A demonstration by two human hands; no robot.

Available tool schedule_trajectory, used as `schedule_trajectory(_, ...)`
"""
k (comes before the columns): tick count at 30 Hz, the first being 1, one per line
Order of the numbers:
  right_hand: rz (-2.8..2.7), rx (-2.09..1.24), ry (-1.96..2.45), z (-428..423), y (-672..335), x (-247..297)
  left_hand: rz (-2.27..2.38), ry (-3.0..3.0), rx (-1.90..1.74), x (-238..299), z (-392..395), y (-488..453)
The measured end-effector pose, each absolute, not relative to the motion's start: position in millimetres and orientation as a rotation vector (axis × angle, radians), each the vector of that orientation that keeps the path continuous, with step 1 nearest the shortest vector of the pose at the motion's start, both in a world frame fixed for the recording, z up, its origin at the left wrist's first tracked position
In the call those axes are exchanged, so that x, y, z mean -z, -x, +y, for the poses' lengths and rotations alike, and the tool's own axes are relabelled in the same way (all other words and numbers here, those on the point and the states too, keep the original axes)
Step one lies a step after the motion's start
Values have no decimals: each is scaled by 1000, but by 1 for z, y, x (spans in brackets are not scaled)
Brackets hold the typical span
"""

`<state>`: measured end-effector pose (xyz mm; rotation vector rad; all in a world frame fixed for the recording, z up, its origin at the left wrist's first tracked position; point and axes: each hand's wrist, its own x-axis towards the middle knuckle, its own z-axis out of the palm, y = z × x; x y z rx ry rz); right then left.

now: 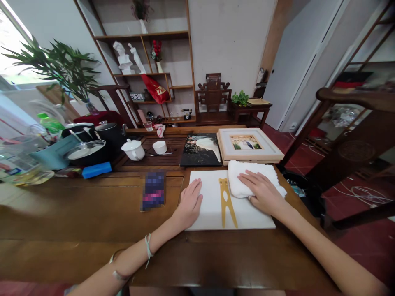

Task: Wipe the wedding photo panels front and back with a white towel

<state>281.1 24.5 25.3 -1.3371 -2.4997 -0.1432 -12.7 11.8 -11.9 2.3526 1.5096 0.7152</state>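
Left hand (189, 202): lay flat, palm down, fingers loosely spread and grasping nothing, on the left edge of a white panel (210, 205) that rested face down on the wooden table (77, 222). Forearm reached in from the lower left, a thin cord at the wrist.

Right hand (261, 191): pressed palm down on a folded white towel (249, 179), fingers extended over the cloth rather than clenched around it. The towel sat on the panel's upper right corner, overhanging it to the right.

Gold fold-out stand (227, 201): lay flat on the panel between the two hands.

Framed photograph (248, 144) and dark print (202, 150): lay side by side just behind the panel.

Containers: white lidded teapot (133, 149) and white cup (159, 146) on a slatted tea tray; contents not visible. Glass-lidded black pot (88, 151) beside a blue sponge (96, 169); contents indistinct.

Hard to make out: a pixelated rectangular object (153, 190) left of the panel; clutter at far left blurred and cut off by the frame
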Motion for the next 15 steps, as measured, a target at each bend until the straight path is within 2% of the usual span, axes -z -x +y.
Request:
schedule_trajectory(4, -2633, 116, 1220, 4, -269, -44, 1497, -2327, -687, 9, 12, 13)
schedule_trajectory(10, -2794, -292, 965, -27, -241, -83, 1493, -2339, -627, 8, 12, 13)
schedule_trajectory(15, -2646, -195, 995, 12, -246, -61, 1475, -2373, -621, 12, 13, 15)
